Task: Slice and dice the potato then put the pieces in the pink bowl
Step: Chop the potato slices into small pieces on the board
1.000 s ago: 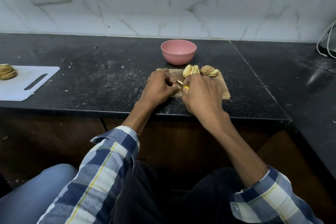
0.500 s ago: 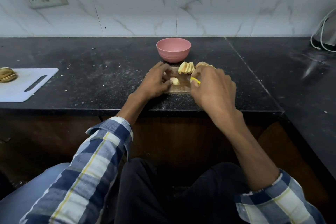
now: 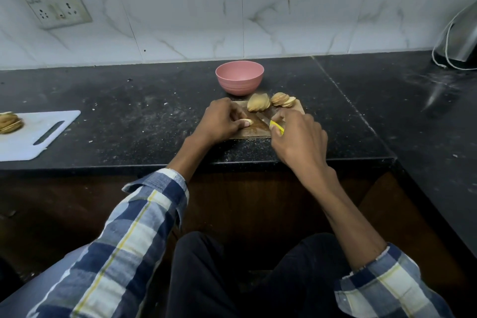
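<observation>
A small wooden cutting board (image 3: pixel 254 129) lies on the black counter near its front edge. My left hand (image 3: pixel 222 120) pins a pale potato slice (image 3: pixel 244 121) flat on the board with thumb and fingers. My right hand (image 3: pixel 296 137) grips a knife by its yellow handle (image 3: pixel 276 127); the blade (image 3: pixel 263 118) points left toward the slice. Two fanned stacks of potato slices (image 3: pixel 259 106) (image 3: pixel 283 99) rest at the board's far edge. The pink bowl (image 3: pixel 239 81) stands just behind the board, and nothing shows inside it.
A white plastic cutting board (image 3: pixel 36 134) with more potato slices (image 3: pixel 10 123) lies at the far left of the counter. A metal appliance with a white cord (image 3: pixel 456 41) stands at the back right. The counter edge (image 3: pixel 196 164) runs just below my wrists.
My right hand with the knife has pulled away to the right, apart from my left hand. The left hand now holds a single slice flat. The view has shifted slightly.
</observation>
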